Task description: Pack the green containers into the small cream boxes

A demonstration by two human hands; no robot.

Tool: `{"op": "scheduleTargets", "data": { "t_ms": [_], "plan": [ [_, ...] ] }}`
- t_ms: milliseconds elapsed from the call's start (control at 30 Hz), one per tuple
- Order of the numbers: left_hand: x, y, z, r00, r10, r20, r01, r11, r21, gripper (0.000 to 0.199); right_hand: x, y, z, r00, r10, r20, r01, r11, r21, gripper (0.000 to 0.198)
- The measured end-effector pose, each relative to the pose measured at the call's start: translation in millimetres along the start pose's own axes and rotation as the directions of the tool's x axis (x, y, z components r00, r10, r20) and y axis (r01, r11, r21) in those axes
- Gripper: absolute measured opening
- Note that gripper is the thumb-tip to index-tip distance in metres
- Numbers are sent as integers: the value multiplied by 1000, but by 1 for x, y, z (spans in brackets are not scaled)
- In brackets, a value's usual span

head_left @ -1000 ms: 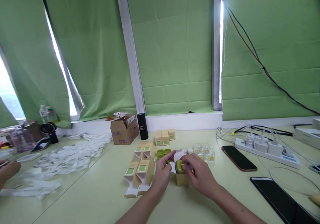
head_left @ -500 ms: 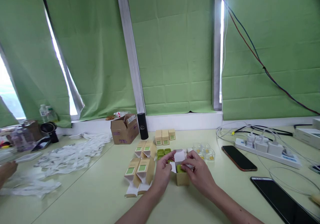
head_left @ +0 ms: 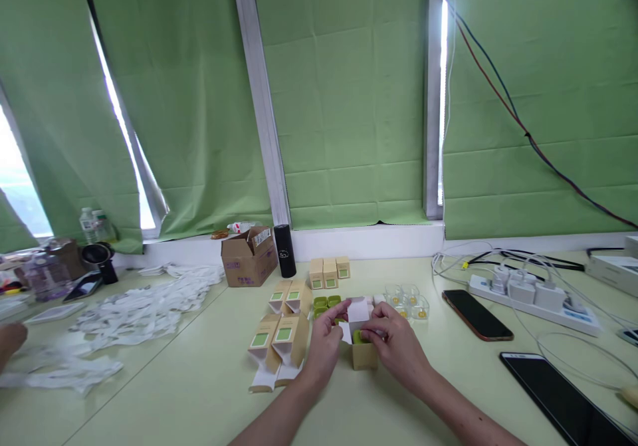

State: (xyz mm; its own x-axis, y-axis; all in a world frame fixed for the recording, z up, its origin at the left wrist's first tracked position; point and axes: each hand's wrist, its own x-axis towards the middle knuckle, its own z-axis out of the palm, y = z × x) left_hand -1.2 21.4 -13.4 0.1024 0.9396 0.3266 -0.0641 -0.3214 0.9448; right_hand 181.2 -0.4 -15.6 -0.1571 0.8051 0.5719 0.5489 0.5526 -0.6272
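Note:
A small kraft-coloured box stands upright on the table between my hands, its white flaps raised. My left hand is closed on a white flap at the box's left side. My right hand pinches a green piece that sits partly inside the box opening; its lower part is hidden by the box wall. Behind my left hand stand several green cups, partly covered by the fingers. Clear plastic cups with yellow centres are beyond my right hand. Several kraft boxes with green labels are to the left, the front ones with flaps open.
Three small boxes, a black cylinder and a cardboard carton stand at the back. Phones, a power strip and cables are at right. White straps and another person's hand are at left.
My hands and the box hold almost the same position; the green piece looks slightly lower in the box. The other person's hand has shifted left, toward the picture's edge.

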Motion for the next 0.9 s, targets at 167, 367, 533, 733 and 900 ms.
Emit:
{"op": "scheduleTargets", "data": {
  "t_ms": [167, 367, 533, 733, 900],
  "plan": [
    [1, -1, 0, 1000, 7, -9, -7, 1000, 3, 70, 0, 0, 0, 1000, -22, -14, 23, 998, 50, 25],
    [0, 0, -1, 1000, 15, -14, -15, 1000, 9, 67, 2, -2, -2, 988, 101, -113, -59, 942, 331, 27],
    [0, 0, 0, 1000, -1, -3, 1, 1000, -11, 65, 6, 6, 0, 950, 250, -185, -127, 856, 502, 29],
    [-3, 7, 0, 1000, -13, -16, 13, 1000, -21, 59, 6, 16, 8, 908, 395, -143, -248, 779, 576, 30],
    [-3, 8, 2, 1000, -19, -12, 18, 997, -69, 53, 6, 17, 11, 897, 426, -116, -288, 765, 577, 31]
  ]
}}
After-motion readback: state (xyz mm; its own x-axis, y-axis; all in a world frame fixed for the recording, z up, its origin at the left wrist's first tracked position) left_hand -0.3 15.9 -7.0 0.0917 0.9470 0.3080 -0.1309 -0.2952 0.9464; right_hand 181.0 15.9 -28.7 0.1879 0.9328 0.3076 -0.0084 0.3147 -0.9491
